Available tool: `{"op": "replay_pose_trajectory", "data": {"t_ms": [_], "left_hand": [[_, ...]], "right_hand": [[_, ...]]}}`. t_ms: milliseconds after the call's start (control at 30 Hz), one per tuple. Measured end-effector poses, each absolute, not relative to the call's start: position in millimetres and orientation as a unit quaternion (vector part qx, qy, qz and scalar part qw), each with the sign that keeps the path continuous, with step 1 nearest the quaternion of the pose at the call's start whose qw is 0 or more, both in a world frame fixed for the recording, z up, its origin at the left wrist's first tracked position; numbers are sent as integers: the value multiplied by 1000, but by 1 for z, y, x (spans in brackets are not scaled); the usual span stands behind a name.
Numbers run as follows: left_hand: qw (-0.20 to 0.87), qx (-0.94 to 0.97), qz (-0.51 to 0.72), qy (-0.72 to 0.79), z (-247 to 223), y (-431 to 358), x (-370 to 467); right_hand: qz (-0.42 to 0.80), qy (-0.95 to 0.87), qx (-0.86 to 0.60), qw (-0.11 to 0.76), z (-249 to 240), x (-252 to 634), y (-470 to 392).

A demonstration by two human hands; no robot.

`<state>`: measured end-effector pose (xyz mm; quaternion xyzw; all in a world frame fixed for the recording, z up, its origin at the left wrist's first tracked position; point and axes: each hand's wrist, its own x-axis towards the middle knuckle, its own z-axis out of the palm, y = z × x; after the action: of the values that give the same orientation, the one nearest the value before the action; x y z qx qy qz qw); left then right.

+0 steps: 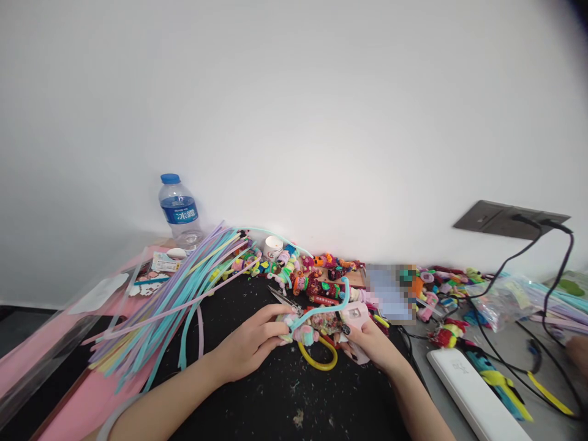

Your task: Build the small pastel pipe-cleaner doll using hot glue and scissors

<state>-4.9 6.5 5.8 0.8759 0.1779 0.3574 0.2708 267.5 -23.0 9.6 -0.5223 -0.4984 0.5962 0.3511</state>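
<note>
My left hand (250, 343) pinches a small pastel fuzzy pipe-cleaner figure (305, 334) over the black mat. From that figure a light blue pipe cleaner (328, 312) runs up to the right and hooks at its tip. Closed around a pale pink handheld device (355, 315) with a small window, my right hand (372, 343) is just right of the figure; I cannot tell the device's kind. Beneath both hands lies a pair of scissors with yellow handles (319, 365), partly hidden, its blades pointing up and left.
A bundle of pastel pipe cleaners (184, 306) spreads on the left, near a water bottle (179, 211). Finished fuzzy figures (321, 286) line the wall beside a paper cup (274, 247). On the right are a white power bank-like box (473, 392), black cables (546, 306) and another person's hand (577, 353).
</note>
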Motion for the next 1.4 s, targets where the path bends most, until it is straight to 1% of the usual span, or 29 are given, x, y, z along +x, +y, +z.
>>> {"op": "replay_pose_trajectory", "data": {"t_ms": [333, 767, 1100, 1200, 1267, 1400], "left_hand": [[255, 880, 361, 174, 6, 6, -4], [236, 884, 357, 187, 4, 5, -6], [241, 875, 389, 159, 8, 4, -5], [262, 863, 400, 166, 5, 4, -5], [297, 834, 423, 195, 0, 5, -3], [424, 711, 492, 268, -10, 8, 1]], "right_hand": [[578, -512, -538, 337, 15, 269, -23], [570, -526, -530, 343, 17, 269, -22], [541, -550, -539, 338, 13, 270, -23], [504, -570, -551, 342, 12, 269, -23], [463, -588, -563, 351, 13, 270, -21], [356, -626, -578, 384, 18, 270, -16]]}}
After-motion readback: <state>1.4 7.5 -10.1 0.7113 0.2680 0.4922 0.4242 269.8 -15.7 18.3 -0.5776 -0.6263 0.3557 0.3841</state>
